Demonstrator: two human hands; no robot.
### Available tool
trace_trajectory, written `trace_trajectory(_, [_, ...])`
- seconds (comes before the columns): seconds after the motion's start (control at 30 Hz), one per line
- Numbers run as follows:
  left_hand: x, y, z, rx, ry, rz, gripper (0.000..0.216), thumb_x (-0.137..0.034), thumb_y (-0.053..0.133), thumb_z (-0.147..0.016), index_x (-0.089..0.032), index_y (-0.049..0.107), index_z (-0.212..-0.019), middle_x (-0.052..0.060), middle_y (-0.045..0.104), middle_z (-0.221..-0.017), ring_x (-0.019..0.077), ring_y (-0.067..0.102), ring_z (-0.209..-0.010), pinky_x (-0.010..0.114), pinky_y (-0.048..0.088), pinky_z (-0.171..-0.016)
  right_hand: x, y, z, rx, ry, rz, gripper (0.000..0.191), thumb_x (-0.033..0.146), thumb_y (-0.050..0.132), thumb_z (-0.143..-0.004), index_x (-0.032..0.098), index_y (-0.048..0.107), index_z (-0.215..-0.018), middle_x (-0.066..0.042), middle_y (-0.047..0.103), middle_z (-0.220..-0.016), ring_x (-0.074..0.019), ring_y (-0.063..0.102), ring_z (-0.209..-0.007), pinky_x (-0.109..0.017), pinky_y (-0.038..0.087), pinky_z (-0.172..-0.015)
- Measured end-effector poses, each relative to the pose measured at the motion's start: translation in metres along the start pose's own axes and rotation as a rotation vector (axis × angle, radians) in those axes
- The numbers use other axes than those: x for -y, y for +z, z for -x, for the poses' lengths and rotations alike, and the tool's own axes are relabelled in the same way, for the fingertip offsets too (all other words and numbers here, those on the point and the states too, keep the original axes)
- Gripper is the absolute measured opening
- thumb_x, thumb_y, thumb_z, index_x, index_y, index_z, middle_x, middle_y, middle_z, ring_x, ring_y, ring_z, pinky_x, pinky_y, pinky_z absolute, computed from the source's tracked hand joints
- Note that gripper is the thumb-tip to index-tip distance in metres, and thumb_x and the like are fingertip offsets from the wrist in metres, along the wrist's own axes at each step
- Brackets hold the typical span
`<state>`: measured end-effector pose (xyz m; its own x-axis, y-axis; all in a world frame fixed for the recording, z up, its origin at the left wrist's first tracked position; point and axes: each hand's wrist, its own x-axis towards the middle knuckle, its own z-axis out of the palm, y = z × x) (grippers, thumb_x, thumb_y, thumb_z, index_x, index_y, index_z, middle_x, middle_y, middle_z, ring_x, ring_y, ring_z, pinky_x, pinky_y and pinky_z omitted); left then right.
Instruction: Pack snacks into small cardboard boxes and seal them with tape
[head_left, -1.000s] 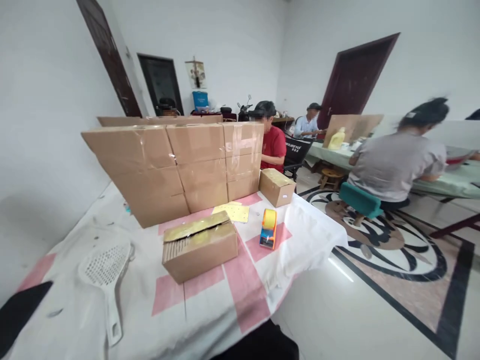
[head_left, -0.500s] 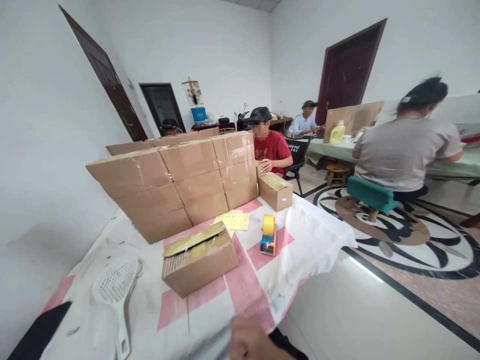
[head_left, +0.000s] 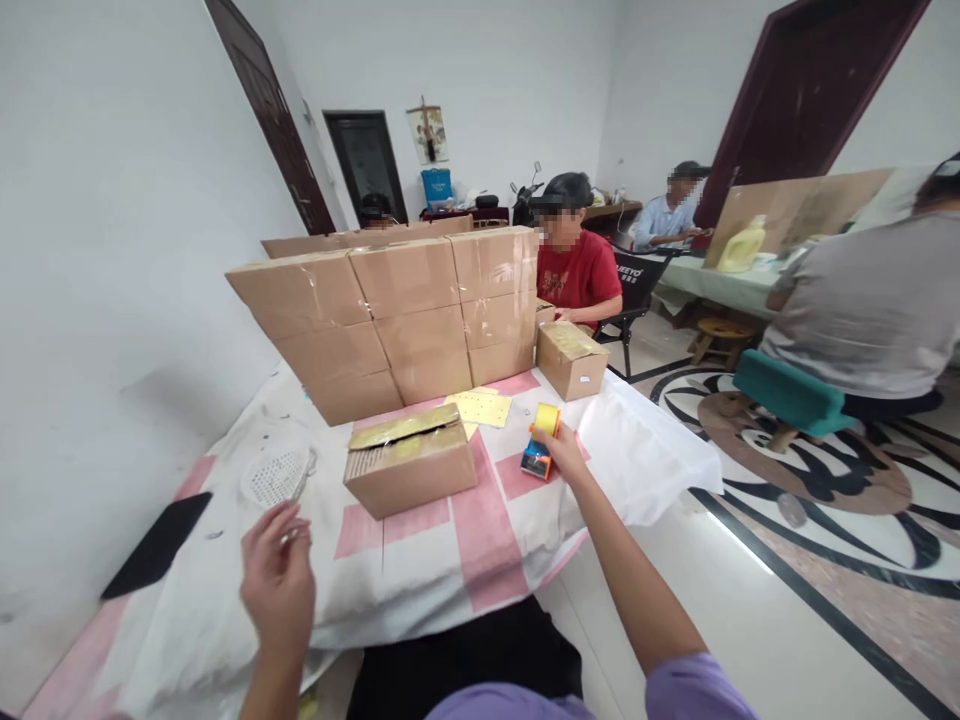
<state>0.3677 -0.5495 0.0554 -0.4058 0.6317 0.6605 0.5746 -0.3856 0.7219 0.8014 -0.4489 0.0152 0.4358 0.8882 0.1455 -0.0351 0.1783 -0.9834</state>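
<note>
On the right side of the table my right hand (head_left: 568, 452) closes round an orange and blue tape dispenser (head_left: 537, 459) loaded with a yellow roll. My left hand (head_left: 277, 570) is raised at the left, fingers curled and thumb drawn in; whatever they hold, if anything, is hidden. Behind it a white perforated strainer (head_left: 276, 474) lies on the cloth, its handle covered by the hand. Between my hands sits a cardboard box (head_left: 411, 470), its top flaps slightly apart along a gap and yellow tape on them.
Stacked cardboard boxes (head_left: 412, 325) form a wall at the back. Yellow dotted sheets (head_left: 484, 408) lie before it, and another taped box (head_left: 574, 360) stands right. A black flat thing (head_left: 157, 548) lies left. A person in red (head_left: 581, 275) sits beyond the table; others sit farther off.
My right hand has come up from the table's front edge and taken hold of the tape dispenser. My left hand has entered at the left. The view has shifted.
</note>
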Motion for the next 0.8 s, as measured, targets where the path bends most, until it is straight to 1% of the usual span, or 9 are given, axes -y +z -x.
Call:
trace_trajectory(0.1, [-0.039,0.031,0.014,0.163,0.000,0.098,0.020,-0.035,0.061,-0.094,-0.020,0.067,-0.106,0.007,0.065,-0.116,0.0226,0.064,-0.108,0.034,0.054,-0.087,0.006,0.012,0.005,0.105,0.014,-0.016,0.045,0.052,0.079,-0.066,0.014,0.067,-0.088,-0.011,0.076,-0.086,-0.0244,0.070,-0.078,-0.035,0.056,-0.069])
trace_trajectory(0.23, [-0.074,0.067,0.040,0.437,0.055,0.181,0.022,-0.037,0.059,-0.095,-0.020,0.070,-0.105,0.007,0.072,-0.098,0.0225,0.069,-0.093,0.036,0.057,-0.085,0.027,0.027,0.059,0.208,-0.028,-0.050,0.044,0.052,0.073,-0.077,0.016,0.069,-0.101,-0.011,0.077,-0.095,-0.0247,0.071,-0.086,-0.035,0.056,-0.076])
trace_trajectory(0.3, [-0.081,0.083,0.047,0.587,0.084,0.208,0.033,-0.040,0.061,-0.093,-0.022,0.068,-0.120,0.011,0.072,-0.118,0.0268,0.068,-0.110,0.042,0.055,-0.096,0.036,0.034,0.100,0.293,-0.048,-0.058,0.038,0.051,0.068,-0.084,0.018,0.071,-0.103,-0.009,0.076,-0.096,-0.0246,0.071,-0.089,-0.036,0.056,-0.079])
trace_trajectory(0.4, [-0.088,0.097,0.048,0.842,0.069,0.306,0.065,-0.043,0.070,-0.088,-0.026,0.051,-0.148,0.012,0.052,-0.154,0.0318,0.047,-0.143,0.051,0.040,-0.118,0.045,0.040,0.156,0.380,-0.016,-0.106,0.044,0.057,0.062,-0.089,0.021,0.073,-0.112,-0.008,0.075,-0.105,-0.0265,0.070,-0.098,-0.039,0.056,-0.085])
trace_trajectory(0.5, [-0.096,0.099,0.044,1.014,-0.029,0.451,0.071,-0.047,0.071,-0.087,-0.026,0.049,-0.151,0.012,0.043,-0.161,0.0328,0.043,-0.146,0.050,0.038,-0.120,0.049,0.045,0.185,0.338,0.042,-0.176,0.052,0.064,0.062,-0.088,0.025,0.071,-0.121,-0.008,0.072,-0.121,-0.0290,0.066,-0.114,-0.042,0.054,-0.096])
trace_trajectory(0.57, [-0.103,0.097,0.045,1.030,-0.109,0.474,0.068,-0.047,0.068,-0.089,-0.025,0.050,-0.150,0.012,0.043,-0.161,0.0320,0.046,-0.144,0.048,0.043,-0.117,0.049,0.049,0.189,0.302,0.046,-0.218,0.053,0.067,0.058,-0.090,0.026,0.070,-0.121,-0.009,0.071,-0.122,-0.0291,0.065,-0.116,-0.043,0.053,-0.099])
trace_trajectory(0.67, [-0.112,0.094,0.055,0.933,-0.174,0.361,0.062,-0.047,0.065,-0.090,-0.024,0.054,-0.146,0.013,0.053,-0.153,0.0311,0.053,-0.138,0.050,0.044,-0.114,0.042,0.055,0.184,0.158,0.011,-0.194,0.058,0.073,0.049,-0.091,0.023,0.071,-0.113,-0.010,0.072,-0.112,-0.0284,0.066,-0.106,-0.043,0.055,-0.094])
trace_trajectory(0.73, [-0.115,0.094,0.067,0.890,-0.208,0.266,0.050,-0.052,0.062,-0.090,-0.022,0.068,-0.130,0.015,0.062,-0.142,0.0327,0.057,-0.133,0.053,0.044,-0.113,0.036,0.056,0.180,0.064,-0.036,-0.127,0.060,0.074,0.044,-0.093,0.022,0.070,-0.109,-0.011,0.071,-0.106,-0.0280,0.066,-0.101,-0.042,0.055,-0.091])
trace_trajectory(0.8, [-0.114,0.095,0.080,0.911,-0.215,0.216,0.044,-0.058,0.060,-0.089,-0.021,0.079,-0.102,0.017,0.067,-0.133,0.0356,0.058,-0.130,0.055,0.043,-0.113,0.031,0.054,0.176,0.059,-0.127,-0.045,0.059,0.072,0.041,-0.096,0.023,0.070,-0.108,-0.010,0.071,-0.103,-0.0282,0.064,-0.099,-0.042,0.053,-0.090])
